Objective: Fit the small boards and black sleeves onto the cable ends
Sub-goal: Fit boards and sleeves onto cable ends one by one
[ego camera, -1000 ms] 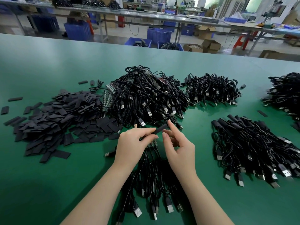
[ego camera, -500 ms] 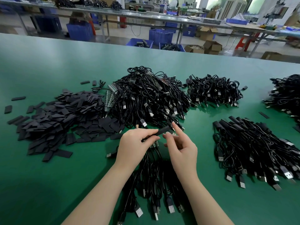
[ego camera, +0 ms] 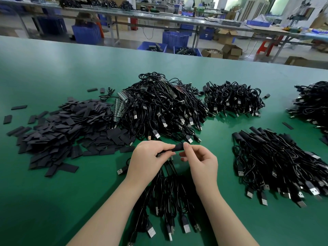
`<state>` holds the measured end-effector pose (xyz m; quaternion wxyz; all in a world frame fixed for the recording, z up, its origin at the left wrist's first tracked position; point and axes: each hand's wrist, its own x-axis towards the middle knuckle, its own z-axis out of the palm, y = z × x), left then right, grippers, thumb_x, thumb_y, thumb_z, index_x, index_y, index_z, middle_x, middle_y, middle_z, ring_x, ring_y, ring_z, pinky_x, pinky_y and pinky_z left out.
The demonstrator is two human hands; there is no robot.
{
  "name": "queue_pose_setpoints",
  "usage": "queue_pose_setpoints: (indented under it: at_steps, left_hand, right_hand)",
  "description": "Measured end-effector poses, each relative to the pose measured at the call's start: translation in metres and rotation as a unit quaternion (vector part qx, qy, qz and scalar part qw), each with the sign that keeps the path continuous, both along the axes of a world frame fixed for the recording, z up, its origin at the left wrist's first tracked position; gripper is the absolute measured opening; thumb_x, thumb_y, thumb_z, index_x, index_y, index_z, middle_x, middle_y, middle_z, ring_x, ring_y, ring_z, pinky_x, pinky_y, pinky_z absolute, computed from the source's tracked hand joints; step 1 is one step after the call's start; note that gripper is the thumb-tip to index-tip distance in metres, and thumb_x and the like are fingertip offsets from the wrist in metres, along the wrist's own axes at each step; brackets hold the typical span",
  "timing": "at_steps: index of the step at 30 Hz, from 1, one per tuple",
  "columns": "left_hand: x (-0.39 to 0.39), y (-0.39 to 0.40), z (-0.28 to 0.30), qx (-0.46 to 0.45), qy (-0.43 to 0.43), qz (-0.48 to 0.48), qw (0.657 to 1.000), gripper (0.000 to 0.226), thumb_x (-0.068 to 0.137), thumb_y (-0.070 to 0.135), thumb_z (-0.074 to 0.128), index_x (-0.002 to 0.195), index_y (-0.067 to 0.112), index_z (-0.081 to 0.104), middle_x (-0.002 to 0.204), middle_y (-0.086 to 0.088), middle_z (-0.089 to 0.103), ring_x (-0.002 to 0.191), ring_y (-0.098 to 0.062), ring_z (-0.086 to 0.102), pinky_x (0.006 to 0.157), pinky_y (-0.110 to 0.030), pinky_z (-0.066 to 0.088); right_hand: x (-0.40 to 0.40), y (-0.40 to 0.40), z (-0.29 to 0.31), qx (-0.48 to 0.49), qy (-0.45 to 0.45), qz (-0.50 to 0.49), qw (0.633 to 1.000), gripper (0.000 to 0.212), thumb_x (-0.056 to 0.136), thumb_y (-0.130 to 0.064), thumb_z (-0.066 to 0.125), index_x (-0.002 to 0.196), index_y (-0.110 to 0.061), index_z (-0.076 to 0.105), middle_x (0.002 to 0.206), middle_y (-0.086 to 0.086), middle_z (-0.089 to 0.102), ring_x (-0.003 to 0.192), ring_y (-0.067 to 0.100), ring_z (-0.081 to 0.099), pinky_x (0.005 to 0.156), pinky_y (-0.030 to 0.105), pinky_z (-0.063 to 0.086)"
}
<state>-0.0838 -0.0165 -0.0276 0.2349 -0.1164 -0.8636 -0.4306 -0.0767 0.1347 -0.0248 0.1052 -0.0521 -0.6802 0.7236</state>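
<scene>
Lying at the left of the green worktop [ego camera: 53, 201], a heap of flat black sleeves [ego camera: 58, 130] spreads beside a central tangle of black cables [ego camera: 159, 107] with silver USB plugs. Just in front, the left hand [ego camera: 147, 160] curls its grip round a cable end, while the right hand [ego camera: 200, 162] pinches one matte black sleeve [ego camera: 178, 147] between thumb and forefinger, raised above the worktop. At the right lies a pile of sleeved cables [ego camera: 276, 162]. No writing is legible anywhere.
</scene>
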Motion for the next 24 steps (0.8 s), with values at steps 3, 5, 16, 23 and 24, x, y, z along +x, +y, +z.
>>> queue_pose_setpoints:
  at_steps: [3,5,16,23,24]
  left_hand:
    - [0.0,0.001,0.0,0.007,-0.002,0.005,1.0,0.023,0.077,0.017,0.081,0.097,0.026,0.078,0.088,0.02,0.072,0.093,0.002,0.063,0.085,-0.02,0.05]
    - [0.0,0.001,0.0,0.024,-0.013,0.012,1.0,0.023,0.077,0.017,0.081,0.098,0.027,0.078,0.087,0.024,0.069,0.092,0.001,0.064,0.087,-0.027,0.052]
    - [-0.001,0.0,0.0,0.026,-0.032,-0.012,0.999,0.03,0.079,0.022,0.079,0.105,0.035,0.075,0.088,0.037,0.063,0.095,0.007,0.062,0.089,-0.032,0.053]
    - [-0.006,-0.009,-0.001,-0.052,-0.067,-0.016,0.996,0.039,0.08,0.04,0.076,0.118,0.033,0.069,0.103,0.022,0.069,0.101,0.004,0.06,0.097,-0.034,0.048]
    - [-0.006,-0.01,-0.001,-0.065,-0.063,-0.016,0.996,0.034,0.082,0.038,0.075,0.115,0.031,0.071,0.104,0.02,0.07,0.101,0.002,0.061,0.097,-0.036,0.049]
  right_hand:
    - [0.0,-0.001,-0.001,-0.005,-0.001,-0.004,1.0,0.012,0.092,-0.019,0.07,0.082,-0.02,0.077,0.074,0.001,0.075,0.068,0.009,0.07,0.063,0.013,0.05]
    - [0.0,-0.003,-0.003,-0.007,0.0,-0.01,1.0,0.01,0.092,-0.019,0.069,0.097,-0.025,0.077,0.079,-0.002,0.077,0.073,0.01,0.072,0.065,0.013,0.052]
    - [-0.002,-0.004,-0.005,0.015,-0.015,0.03,0.999,0.006,0.088,-0.018,0.074,0.084,-0.022,0.075,0.08,0.003,0.076,0.071,0.015,0.07,0.066,0.017,0.052]
    - [-0.007,0.007,-0.002,-0.091,-0.041,-0.018,0.995,0.021,0.091,-0.021,0.071,0.07,-0.025,0.069,0.078,-0.003,0.075,0.071,0.009,0.07,0.062,0.015,0.047]
    - [-0.008,0.008,-0.002,-0.107,-0.05,-0.024,0.993,0.018,0.091,-0.022,0.071,0.073,-0.023,0.067,0.077,-0.004,0.074,0.072,0.01,0.07,0.064,0.019,0.047]
